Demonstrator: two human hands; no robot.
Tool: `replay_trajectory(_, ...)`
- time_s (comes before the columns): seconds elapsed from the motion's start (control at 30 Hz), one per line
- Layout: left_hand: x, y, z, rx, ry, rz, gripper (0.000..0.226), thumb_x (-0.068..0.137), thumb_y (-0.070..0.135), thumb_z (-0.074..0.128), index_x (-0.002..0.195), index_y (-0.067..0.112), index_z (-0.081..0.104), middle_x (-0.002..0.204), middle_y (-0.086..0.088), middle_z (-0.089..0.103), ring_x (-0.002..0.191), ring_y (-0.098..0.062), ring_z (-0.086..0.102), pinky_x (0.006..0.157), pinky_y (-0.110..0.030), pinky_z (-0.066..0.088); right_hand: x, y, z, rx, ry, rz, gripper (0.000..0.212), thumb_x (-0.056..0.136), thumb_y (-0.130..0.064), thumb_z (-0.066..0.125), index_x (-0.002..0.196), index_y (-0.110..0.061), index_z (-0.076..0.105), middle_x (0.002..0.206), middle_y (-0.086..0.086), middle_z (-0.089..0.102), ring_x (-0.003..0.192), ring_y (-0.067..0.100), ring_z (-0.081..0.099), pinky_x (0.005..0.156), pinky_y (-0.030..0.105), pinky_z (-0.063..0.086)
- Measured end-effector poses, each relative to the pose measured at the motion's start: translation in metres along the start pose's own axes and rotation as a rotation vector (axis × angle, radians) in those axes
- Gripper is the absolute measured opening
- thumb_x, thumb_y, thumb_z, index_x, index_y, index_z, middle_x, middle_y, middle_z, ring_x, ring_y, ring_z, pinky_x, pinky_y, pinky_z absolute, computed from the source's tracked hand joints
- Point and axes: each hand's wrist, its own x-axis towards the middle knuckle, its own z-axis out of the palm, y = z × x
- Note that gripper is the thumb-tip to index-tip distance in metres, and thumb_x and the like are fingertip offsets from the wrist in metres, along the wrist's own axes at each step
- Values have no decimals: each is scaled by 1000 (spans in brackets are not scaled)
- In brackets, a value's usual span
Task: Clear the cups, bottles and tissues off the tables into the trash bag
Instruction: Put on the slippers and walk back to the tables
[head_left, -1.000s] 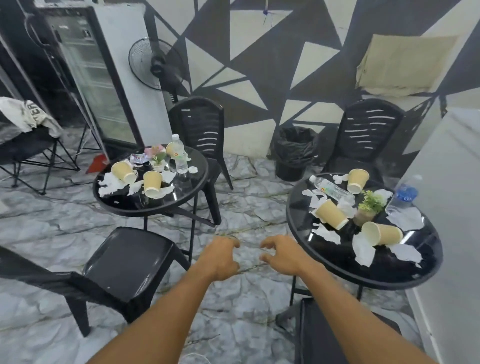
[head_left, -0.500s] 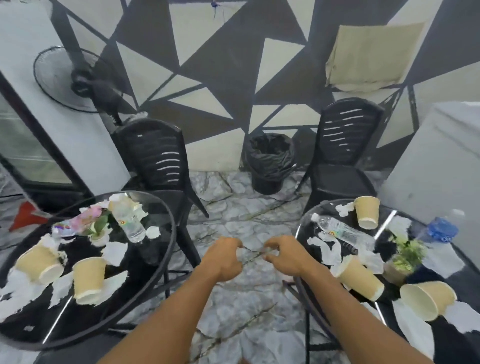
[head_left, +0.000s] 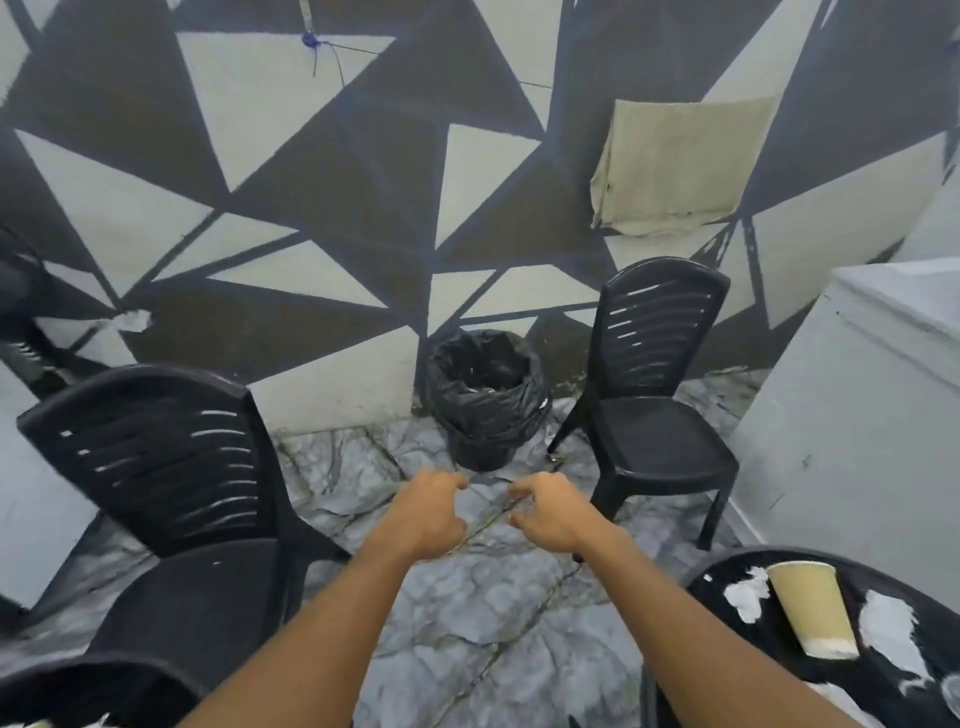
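A bin lined with a black trash bag (head_left: 485, 400) stands against the patterned wall, straight ahead of me. My left hand (head_left: 428, 514) and my right hand (head_left: 550, 514) are stretched forward side by side above the floor, short of the bin, fingers loosely curled and holding nothing. At the lower right, a round black table (head_left: 893, 691) carries an overturned tan paper cup (head_left: 810, 608) and torn white tissues (head_left: 885, 623). Only the rim of the left table (head_left: 78, 675) shows at the bottom left.
A black plastic chair (head_left: 171, 488) stands close on my left, and another black chair (head_left: 654, 405) is right of the bin. A white cabinet (head_left: 852, 415) fills the right side. Marble-patterned floor (head_left: 498, 613) lies between the chairs up to the bin.
The view has moved forward between the two tables toward the bin, which is now much nearer. Most of both tables has slid out of view. My hands stay empty in front.
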Motion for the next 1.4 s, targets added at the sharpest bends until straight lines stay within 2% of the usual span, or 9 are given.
replay_trajectory(0.2, 146, -5, -53, 60, -89, 182, 45, 75, 17, 59, 120, 15, 62, 119, -10, 62, 114, -32, 55, 91, -50, 52, 103, 2, -60, 49, 104, 148, 31, 84, -26, 65, 115, -22, 69, 118, 3, 68, 110, 24, 62, 92, 41, 53)
replay_trajectory(0.3, 221, 10, -76, 123, -95, 261, 42, 70, 25, 62, 110, 16, 63, 113, -8, 65, 107, -29, 58, 88, -50, 54, 149, 15, -95, 62, 175, 211, 34, 84, -33, 64, 117, -25, 67, 118, -1, 68, 109, 21, 62, 90, 40, 53)
replay_trajectory(0.43, 321, 37, -91, 178, -103, 367, 23, 68, 22, 65, 83, 15, 50, 91, -8, 60, 91, -31, 56, 73, -46, 54, 216, 51, -133, 110, 242, 297, 31, 84, -32, 63, 114, -26, 68, 115, 0, 70, 106, 22, 63, 89, 42, 54)
replay_trajectory(0.6, 452, 71, -90, 276, -154, 443, 37, 76, 22, 65, 112, 17, 61, 108, -7, 62, 110, -30, 52, 87, -47, 52, 318, 113, -177, 189, 321, 393, 35, 86, -31, 65, 120, -22, 65, 119, 2, 67, 109, 24, 63, 92, 42, 53)
replay_trajectory(0.77, 584, 123, -103, 343, -205, 541, 42, 75, 20, 60, 117, 21, 61, 118, -5, 62, 119, -29, 51, 95, -45, 49, 401, 169, -238, 266, 368, 498, 37, 83, -36, 64, 118, -21, 64, 115, 2, 68, 107, 26, 63, 90, 40, 53)
replay_trajectory(0.87, 652, 163, -121, 384, -189, 631, 45, 80, 21, 61, 125, 19, 59, 125, -4, 59, 123, -27, 47, 101, -45, 45, 437, 197, -277, 304, 486, 566, 35, 83, -38, 64, 113, -19, 66, 111, 3, 69, 105, 26, 63, 90, 42, 53)
replay_trajectory(1.0, 748, 216, -138, 497, -171, 762, 46, 77, 15, 62, 123, 19, 59, 122, -4, 61, 118, -29, 53, 97, -46, 49, 494, 229, -314, 362, 631, 676, 56, 79, -49, 68, 128, -22, 58, 123, 0, 65, 113, 23, 61, 96, 40, 51)
replay_trajectory(1.27, 911, 313, -106, 685, -254, 1196, 90, 72, 16, 74, 150, 29, 31, 142, -1, 46, 126, -26, 45, 98, -42, 47, 621, 278, -356, 423, 745, 968, 75, 68, -61, 70, 125, -17, 47, 116, 7, 58, 109, 31, 58, 90, 45, 52)
replay_trajectory(1.4, 964, 343, -78, 763, -281, 1370, 87, 75, 9, 70, 151, 28, 30, 151, -4, 32, 133, -28, 37, 102, -46, 44, 669, 306, -361, 550, 639, 1106, 109, 70, -55, 76, 149, -8, 17, 135, 15, 49, 123, 36, 51, 97, 45, 47)
